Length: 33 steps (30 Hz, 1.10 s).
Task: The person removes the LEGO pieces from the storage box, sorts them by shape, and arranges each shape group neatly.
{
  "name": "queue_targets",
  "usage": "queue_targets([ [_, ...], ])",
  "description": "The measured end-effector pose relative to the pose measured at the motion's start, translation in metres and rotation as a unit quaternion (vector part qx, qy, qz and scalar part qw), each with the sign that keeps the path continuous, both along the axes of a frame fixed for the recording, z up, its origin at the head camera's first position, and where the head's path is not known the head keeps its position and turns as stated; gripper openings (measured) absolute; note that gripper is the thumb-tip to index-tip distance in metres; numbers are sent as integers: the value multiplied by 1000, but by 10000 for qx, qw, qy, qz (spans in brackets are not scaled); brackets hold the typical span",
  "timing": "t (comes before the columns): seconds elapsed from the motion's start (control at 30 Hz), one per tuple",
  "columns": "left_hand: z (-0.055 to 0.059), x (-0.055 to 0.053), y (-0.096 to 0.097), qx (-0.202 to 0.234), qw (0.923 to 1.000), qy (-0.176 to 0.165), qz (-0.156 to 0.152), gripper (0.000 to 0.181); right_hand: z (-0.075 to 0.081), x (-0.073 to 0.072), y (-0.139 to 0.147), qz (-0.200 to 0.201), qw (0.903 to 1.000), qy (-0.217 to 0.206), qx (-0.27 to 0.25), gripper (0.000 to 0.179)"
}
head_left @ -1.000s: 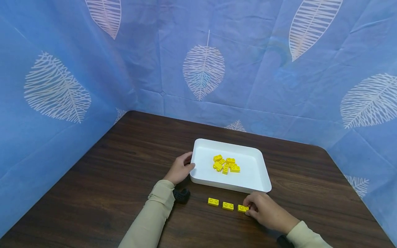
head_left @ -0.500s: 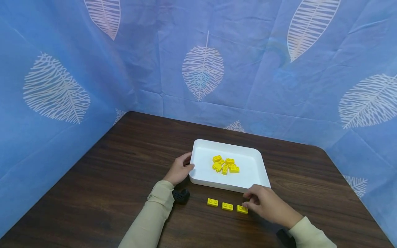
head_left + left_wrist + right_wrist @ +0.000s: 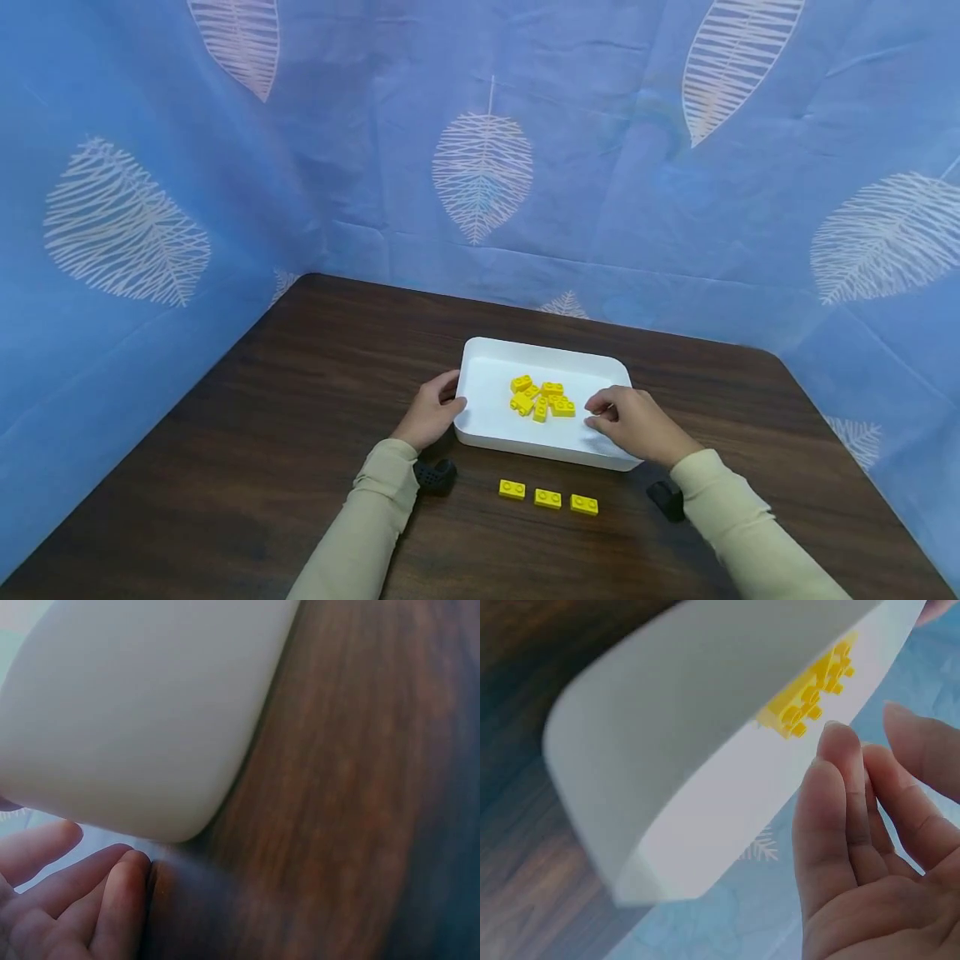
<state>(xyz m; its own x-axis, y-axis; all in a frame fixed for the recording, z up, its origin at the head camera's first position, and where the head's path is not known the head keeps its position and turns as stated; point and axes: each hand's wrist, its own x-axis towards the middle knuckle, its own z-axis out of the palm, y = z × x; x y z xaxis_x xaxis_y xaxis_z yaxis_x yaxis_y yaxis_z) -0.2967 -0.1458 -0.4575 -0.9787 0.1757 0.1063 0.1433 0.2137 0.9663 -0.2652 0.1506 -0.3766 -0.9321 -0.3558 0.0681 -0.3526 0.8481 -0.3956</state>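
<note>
While the white rectangular tray [image 3: 483, 417] is being touched at its left rim by the relaxed left hand [image 3: 427, 412], nothing is being held by the loosely bent right hand [image 3: 637, 423] above the tray's right end; the studded yellow bricks [image 3: 541, 408] heaped inside could be getting scattered if one is being pinched clumsily.

White rectangular tray [image 3: 491, 429] flat on the bench [image 3: 337, 358], jumbled yellow building bricks [image 3: 541, 409] inside, three yellow two-stud bricks [image 3: 547, 498] in a spaced row before it, studs up
</note>
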Motion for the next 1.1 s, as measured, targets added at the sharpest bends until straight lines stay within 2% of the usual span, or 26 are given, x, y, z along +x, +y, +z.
queue_targets([
  [0.1,0,-1,4,-29,10000,19,5,48,-2,-9,-1,-137,9998,-90,-73,17],
  [0.23,-2,3,2,-92,9999,-57,100,49,-6,-21,-10,-208,9992,-323,-143,16],
  [0.43,0,4,5,-76,10000,47,19,49,-4,-32,-15,-230,9989,-403,-29,18],
  [0.73,1,2,5,-121,9999,54,90,50,-6,-53,-17,-330,9971,-630,278,18],
  [0.93,-1,3,5,-132,9999,26,9,50,-6,-57,-18,-306,9933,-988,519,19],
  [1.1,1,4,4,-124,9999,4,36,50,3,-58,-21,-193,9934,-992,538,19],
])
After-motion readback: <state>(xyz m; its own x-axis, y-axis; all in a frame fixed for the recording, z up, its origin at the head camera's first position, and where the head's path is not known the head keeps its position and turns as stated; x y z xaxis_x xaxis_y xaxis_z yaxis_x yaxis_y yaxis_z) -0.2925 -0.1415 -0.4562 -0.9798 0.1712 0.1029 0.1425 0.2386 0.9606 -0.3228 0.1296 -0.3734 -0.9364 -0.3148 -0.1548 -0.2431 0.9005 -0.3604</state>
